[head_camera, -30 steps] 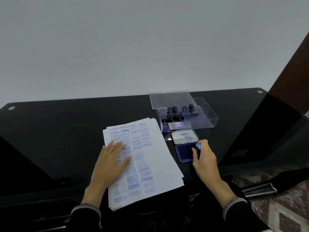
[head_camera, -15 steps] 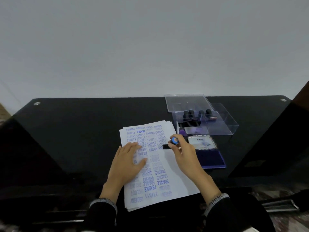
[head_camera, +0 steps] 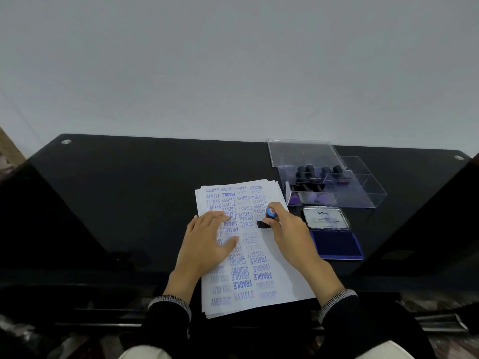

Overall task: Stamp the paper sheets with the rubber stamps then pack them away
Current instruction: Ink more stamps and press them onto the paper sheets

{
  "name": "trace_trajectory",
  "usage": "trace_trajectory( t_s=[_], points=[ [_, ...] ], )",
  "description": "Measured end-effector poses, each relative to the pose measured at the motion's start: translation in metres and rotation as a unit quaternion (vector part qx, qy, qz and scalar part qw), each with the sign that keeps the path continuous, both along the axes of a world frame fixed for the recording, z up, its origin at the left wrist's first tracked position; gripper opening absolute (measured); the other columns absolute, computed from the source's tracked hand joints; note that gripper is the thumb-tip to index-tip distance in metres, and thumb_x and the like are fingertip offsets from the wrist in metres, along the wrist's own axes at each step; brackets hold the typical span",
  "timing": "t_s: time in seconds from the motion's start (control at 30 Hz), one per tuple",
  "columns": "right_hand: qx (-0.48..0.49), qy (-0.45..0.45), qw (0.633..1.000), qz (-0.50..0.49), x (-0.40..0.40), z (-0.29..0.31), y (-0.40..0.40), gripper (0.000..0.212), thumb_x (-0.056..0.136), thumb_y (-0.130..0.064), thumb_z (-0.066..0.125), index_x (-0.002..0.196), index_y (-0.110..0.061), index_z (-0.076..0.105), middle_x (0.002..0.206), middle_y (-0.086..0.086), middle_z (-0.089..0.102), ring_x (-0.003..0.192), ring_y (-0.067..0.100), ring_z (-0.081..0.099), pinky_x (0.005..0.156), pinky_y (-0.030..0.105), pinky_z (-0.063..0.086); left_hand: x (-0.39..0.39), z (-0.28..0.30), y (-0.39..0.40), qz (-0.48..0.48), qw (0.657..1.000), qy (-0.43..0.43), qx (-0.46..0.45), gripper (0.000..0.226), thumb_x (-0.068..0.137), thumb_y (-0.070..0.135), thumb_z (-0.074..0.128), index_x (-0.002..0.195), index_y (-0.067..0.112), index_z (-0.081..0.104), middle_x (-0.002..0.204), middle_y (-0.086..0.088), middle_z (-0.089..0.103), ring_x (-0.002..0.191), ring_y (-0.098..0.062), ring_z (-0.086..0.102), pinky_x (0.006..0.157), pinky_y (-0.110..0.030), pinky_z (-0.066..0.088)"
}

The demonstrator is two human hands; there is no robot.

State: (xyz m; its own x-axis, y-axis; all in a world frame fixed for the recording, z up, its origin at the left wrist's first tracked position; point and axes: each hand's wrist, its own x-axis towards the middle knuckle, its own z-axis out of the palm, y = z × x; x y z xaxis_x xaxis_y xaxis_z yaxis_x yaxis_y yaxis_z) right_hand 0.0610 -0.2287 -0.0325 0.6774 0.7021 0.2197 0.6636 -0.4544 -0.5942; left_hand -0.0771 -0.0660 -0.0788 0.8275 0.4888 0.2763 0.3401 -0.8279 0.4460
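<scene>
- Left hand (head_camera: pixel 210 238) lies flat, fingers spread, on the stack of white, blue-stamped paper sheets (head_camera: pixel 248 250) lying on the black glass tabletop (head_camera: pixel 134 193), likely to steady it.
- Right hand (head_camera: pixel 287 229) grips the black blue-capped rubber stamp (head_camera: pixel 268 217) on the top sheet's right side, just beside the open blue ink pad (head_camera: pixel 337 243).

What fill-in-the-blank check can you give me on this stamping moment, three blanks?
1. The right hand grips a stamp whose knob top is ____.
2. The left hand rests flat on the ____ sheets.
3. The open ink pad lies on the ____ side of the sheets.

Missing words: blue; paper; right
</scene>
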Motion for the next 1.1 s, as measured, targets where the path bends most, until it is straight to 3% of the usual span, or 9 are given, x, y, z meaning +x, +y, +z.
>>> trace_trajectory(
  t_s=[0.3, 0.87, 1.0, 1.1],
  points=[
    [-0.045, -0.041, 0.998, 0.002, 0.0, -0.0023, 0.0026, 0.019, 0.098, -0.015, 0.046, 0.115, -0.02, 0.044, 0.102, 0.002, 0.067, 0.097, 0.023, 0.064, 0.066, 0.044, 0.053, 0.0001, 0.0009, -0.0006, 0.002, 1.0, -0.002, 0.001, 0.052, 0.087, 0.06, 0.052, 0.132, 0.034, 0.047, 0.142, 0.018, 0.04, 0.136, -0.002, 0.028, 0.115, -0.03, 0.005],
    [-0.105, -0.106, 0.989, -0.016, -0.0004, -0.001, 0.0061, 0.02, 0.1, -0.025, 0.041, 0.12, -0.02, 0.042, 0.096, 0.003, 0.064, 0.08, 0.024, 0.059, 0.056, 0.031, 0.037, -0.0001, 0.0019, -0.0012, 0.001, 1.0, 0.003, -0.002, 0.054, 0.086, 0.062, 0.05, 0.132, 0.034, 0.047, 0.142, 0.017, 0.04, 0.136, -0.003, 0.029, 0.115, -0.03, 0.005],
    [-0.102, -0.101, 0.989, -0.019, 0.0, -0.0003, 0.0074, 0.021, 0.099, -0.022, 0.043, 0.121, -0.019, 0.042, 0.095, 0.005, 0.064, 0.08, 0.025, 0.058, 0.056, 0.031, 0.037, 0.0003, 0.0032, -0.0022, 0.001, 1.0, 0.002, -0.001, 0.059, 0.082, 0.064, 0.042, 0.132, 0.034, 0.048, 0.142, 0.018, 0.041, 0.136, -0.003, 0.029, 0.115, -0.03, 0.004],
    [-0.095, -0.09, 0.991, -0.021, 0.0018, -0.0024, 0.0098, 0.021, 0.098, -0.017, 0.046, 0.119, -0.018, 0.043, 0.092, 0.006, 0.064, 0.073, 0.023, 0.053, 0.055, 0.031, 0.036, 0.0002, 0.0025, -0.0017, 0.004, 1.0, 0.004, 0.002, 0.054, 0.086, 0.061, 0.049, 0.132, 0.034, 0.047, 0.142, 0.017, 0.04, 0.137, -0.003, 0.029, 0.114, -0.029, 0.004]
  ],
)
